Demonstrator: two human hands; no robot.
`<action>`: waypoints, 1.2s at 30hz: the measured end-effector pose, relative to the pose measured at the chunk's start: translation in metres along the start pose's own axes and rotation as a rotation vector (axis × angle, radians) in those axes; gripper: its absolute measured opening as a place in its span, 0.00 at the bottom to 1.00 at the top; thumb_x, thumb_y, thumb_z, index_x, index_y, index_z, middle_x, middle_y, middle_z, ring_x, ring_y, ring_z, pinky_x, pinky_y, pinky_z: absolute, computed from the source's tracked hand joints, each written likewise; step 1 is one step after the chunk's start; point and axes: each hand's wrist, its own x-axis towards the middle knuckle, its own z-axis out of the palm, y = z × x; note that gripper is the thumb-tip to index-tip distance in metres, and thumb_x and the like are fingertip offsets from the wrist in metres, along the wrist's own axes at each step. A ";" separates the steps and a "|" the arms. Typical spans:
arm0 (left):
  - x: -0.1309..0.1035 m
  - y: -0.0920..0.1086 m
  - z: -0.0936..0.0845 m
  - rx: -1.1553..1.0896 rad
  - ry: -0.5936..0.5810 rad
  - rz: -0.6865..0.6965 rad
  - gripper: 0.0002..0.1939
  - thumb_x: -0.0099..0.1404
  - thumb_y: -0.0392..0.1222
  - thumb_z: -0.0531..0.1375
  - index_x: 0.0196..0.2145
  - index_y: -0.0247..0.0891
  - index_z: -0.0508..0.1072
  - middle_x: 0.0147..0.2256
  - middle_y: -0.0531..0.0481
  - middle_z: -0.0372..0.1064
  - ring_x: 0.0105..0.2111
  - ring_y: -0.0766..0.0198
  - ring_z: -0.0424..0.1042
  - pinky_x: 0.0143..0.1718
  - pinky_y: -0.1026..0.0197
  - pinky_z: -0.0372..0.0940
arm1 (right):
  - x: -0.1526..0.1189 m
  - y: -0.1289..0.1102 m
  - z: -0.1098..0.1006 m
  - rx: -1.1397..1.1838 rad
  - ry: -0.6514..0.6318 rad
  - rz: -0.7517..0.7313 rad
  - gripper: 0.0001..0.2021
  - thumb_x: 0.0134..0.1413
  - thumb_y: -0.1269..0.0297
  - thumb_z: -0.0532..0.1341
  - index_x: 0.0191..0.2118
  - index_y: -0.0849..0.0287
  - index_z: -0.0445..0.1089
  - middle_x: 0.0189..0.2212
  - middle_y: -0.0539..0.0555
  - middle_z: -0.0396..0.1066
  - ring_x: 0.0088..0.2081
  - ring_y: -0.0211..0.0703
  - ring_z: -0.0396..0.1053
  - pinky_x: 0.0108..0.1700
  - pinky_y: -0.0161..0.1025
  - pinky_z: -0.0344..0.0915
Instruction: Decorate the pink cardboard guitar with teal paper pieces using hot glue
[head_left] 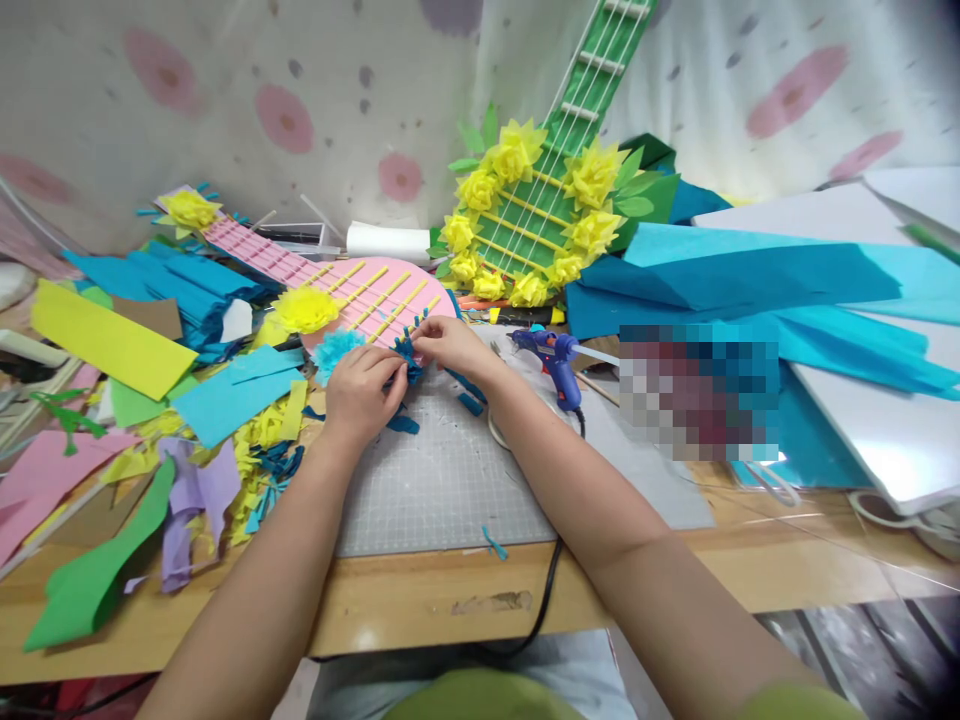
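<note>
Both hands meet at the lower end of a pink paper guitar (379, 290) with yellow sticks across its body. Between them is a dark blue crepe paper flower (411, 372), partly covered by the fingers. My left hand (364, 390) is closed, its fingertips and thumb pinching the flower's near side. From the right, my right hand (455, 345) pinches the flower's upper edge with thumb and forefinger. A light blue paper flower (337, 350) sits just beyond my left hand, and a yellow paper flower (306, 309) farther along the body.
A blue glue gun (551, 358) lies right of my hands on the grey cutting mat (457, 480). A green guitar (517, 215) with yellow flowers leans behind. Paper scraps (240, 395) cover the left side; blue paper sheets (750, 280) lie at right. A black cable (551, 590) crosses the table edge.
</note>
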 end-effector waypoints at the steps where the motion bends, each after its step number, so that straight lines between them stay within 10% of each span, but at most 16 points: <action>1: 0.000 0.000 0.000 -0.003 -0.001 -0.002 0.10 0.63 0.39 0.54 0.31 0.38 0.74 0.34 0.48 0.75 0.36 0.60 0.70 0.41 0.56 0.64 | -0.001 -0.001 0.000 0.017 -0.006 0.007 0.03 0.47 0.72 0.57 0.31 0.60 0.64 0.20 0.46 0.67 0.24 0.34 0.68 0.22 0.28 0.58; 36: 0.000 0.001 0.001 0.005 0.002 -0.017 0.10 0.63 0.40 0.54 0.31 0.39 0.75 0.33 0.48 0.75 0.36 0.59 0.71 0.40 0.55 0.65 | 0.001 0.004 0.000 -0.226 0.165 -0.050 0.08 0.40 0.75 0.58 0.30 0.58 0.66 0.23 0.46 0.71 0.32 0.38 0.72 0.39 0.36 0.67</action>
